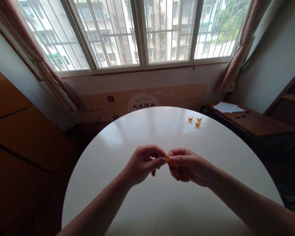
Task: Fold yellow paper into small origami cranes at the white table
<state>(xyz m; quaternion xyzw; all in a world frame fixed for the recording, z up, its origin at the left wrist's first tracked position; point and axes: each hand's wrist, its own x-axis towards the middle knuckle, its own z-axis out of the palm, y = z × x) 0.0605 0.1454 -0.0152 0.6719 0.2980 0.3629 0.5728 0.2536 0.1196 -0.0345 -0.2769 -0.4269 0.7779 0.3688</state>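
Observation:
Over the middle of the white round table (137,203), both my hands pinch one small orange folded paper (168,159). My left hand (147,160) grips its left end between thumb and forefinger, the other fingers loosely curled. From the other side, my right hand (184,164) presses it with the thumb on top and the fingers curled beneath. Most of the paper is hidden by the fingers, and its exact shape cannot be made out. Farther back on the right stand three small orange bird-shaped paper figures (197,125), apart from my hands.
A wooden side table (265,123) at the right carries white paper sheets (227,107) and a small dark item. Behind the round table are a printed beige board (95,101), a barred window and curtains (49,75). An orange-brown cabinet (22,144) stands left.

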